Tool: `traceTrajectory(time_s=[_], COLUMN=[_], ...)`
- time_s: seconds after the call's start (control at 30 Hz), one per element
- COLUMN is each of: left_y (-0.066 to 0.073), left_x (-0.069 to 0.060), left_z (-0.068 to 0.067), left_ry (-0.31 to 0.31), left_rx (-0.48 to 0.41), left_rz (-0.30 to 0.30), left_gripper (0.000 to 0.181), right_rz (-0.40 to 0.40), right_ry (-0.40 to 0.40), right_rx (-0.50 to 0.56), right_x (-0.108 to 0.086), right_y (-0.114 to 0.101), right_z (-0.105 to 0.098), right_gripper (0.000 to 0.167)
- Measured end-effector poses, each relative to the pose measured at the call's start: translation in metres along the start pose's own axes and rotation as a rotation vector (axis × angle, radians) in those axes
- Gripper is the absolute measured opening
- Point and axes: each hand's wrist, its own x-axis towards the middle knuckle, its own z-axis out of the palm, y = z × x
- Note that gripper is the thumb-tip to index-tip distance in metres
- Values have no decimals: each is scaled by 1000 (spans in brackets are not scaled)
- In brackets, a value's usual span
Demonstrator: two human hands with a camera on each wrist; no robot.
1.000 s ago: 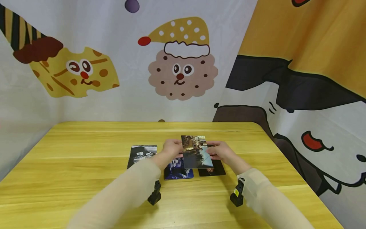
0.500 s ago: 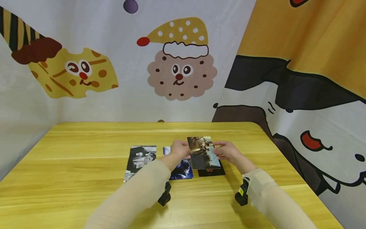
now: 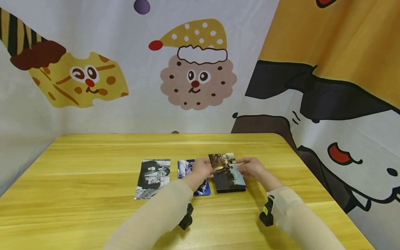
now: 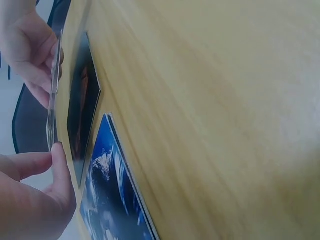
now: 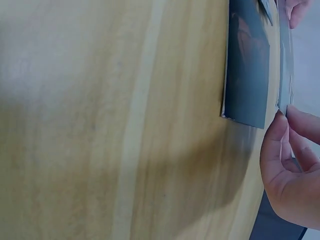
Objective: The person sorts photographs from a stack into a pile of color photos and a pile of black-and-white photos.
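A picture card (image 3: pixel 228 175) with a brownish scene and pale blue patch is pinched along its left edge by my left hand (image 3: pixel 202 169) and along its right edge by my right hand (image 3: pixel 252 167). Seen edge-on in the left wrist view, the held card (image 4: pixel 54 92) hovers just above a dark card (image 4: pixel 84 105) on the table. The dark card (image 5: pixel 247 75) also shows in the right wrist view. To its left lies a blue picture card (image 3: pixel 203 188), partly hidden by my left hand; its layered edge suggests a small stack. Farther left is a black-and-white photo card (image 3: pixel 153 178).
Everything lies on a wood-grain table (image 3: pixel 93 208). Behind and to the right hangs a cartoon-print curtain (image 3: pixel 140 118). Each wrist bears a small black camera, the left camera (image 3: pixel 186 217) and the right camera (image 3: pixel 266 213).
Both hands have moved right with the held card and lowered it over the dark card. The black-and-white photo card and the blue card's upper left are now uncovered.
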Motion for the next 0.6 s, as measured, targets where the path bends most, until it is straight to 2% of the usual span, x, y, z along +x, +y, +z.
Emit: traceTrajectory(time_s=[0.33,0.47,0.6], left_y=[-5,-3,3], left_x=[-2,-5,-9], left_z=[3,0,-10], left_ry=[-15,21,52], left_rx=[52,151,180], left_rz=[12,35,53], left_gripper=[50,45,41], right_rz=[13,44,64], right_ry=[20,50,91], right_rx=[-42,-21,32], right_x=[0,0,2], right_y=[7,9,12], right_z=[1,2,3], right_gripper=[45,42,37])
